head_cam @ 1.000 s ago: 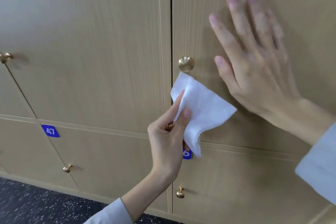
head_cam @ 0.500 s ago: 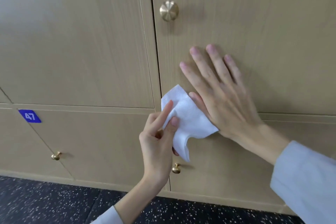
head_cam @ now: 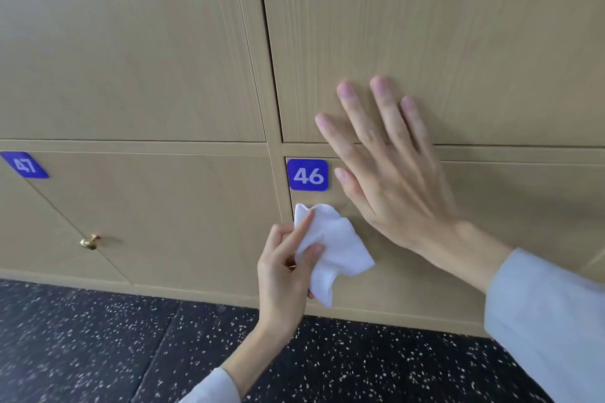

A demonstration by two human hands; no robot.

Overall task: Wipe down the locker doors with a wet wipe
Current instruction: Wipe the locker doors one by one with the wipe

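Light wooden locker doors fill the view. My left hand (head_cam: 286,268) pinches a crumpled white wet wipe (head_cam: 330,245) between thumb and fingers, in front of the bottom door (head_cam: 491,239) marked with a blue label 46 (head_cam: 307,174). My right hand (head_cam: 389,167) is spread with straight fingers over the seam between the upper right door (head_cam: 425,26) and the bottom door. Whether the palm touches the wood is unclear. The knob of door 46 is hidden behind the wipe and my left hand.
To the left is another bottom door (head_cam: 163,213) with a blue label 47 (head_cam: 24,165) and a brass knob (head_cam: 89,241). A dark speckled floor (head_cam: 114,343) runs along the base of the lockers. Pale blue sleeves cover both forearms.
The view has dropped from the upper door towards the bottom row and floor. Both hands moved down the lockers; the label 46 is now uncovered and the upper brass knob is out of view.
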